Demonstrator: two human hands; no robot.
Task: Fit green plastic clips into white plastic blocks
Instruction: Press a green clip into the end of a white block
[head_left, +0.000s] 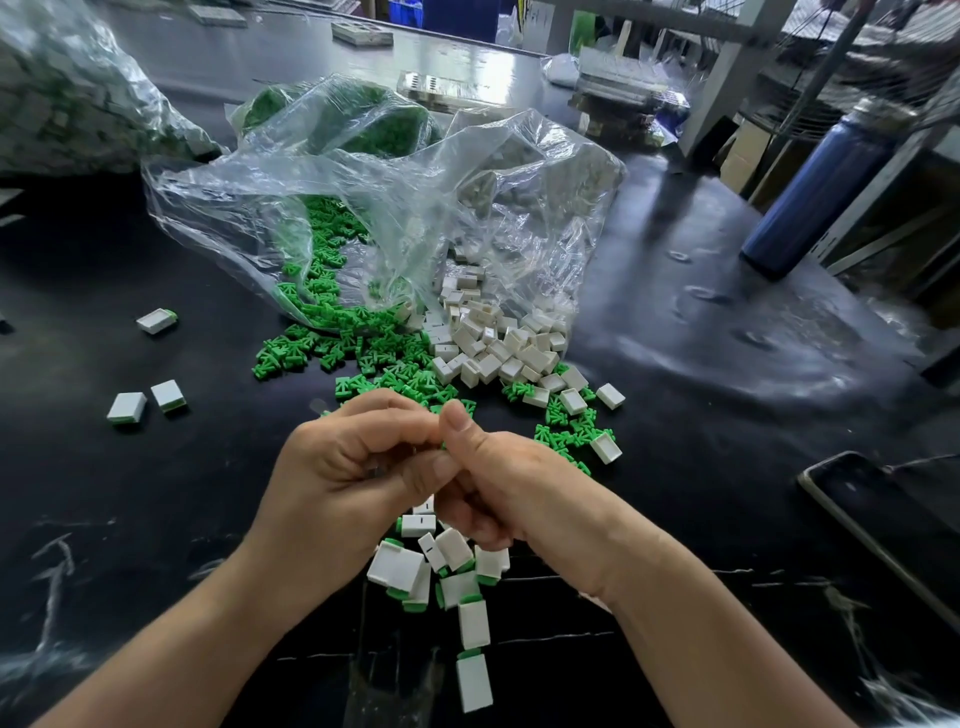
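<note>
My left hand (348, 462) and my right hand (498, 483) meet above the black table, fingers curled together. A white block edge (423, 505) shows under the fingers; what each hand pinches is mostly hidden. Loose green clips (332, 353) spill from a clear bag (363, 208) beside a heap of white blocks (493, 343). Below my hands lies a pile of white blocks with green clips fitted (441, 571).
Three fitted blocks (156, 395) lie apart at the left. A phone (883, 525) lies at the right edge and a blue bottle (815, 197) stands at the back right. Another bag (67, 93) sits at the far left.
</note>
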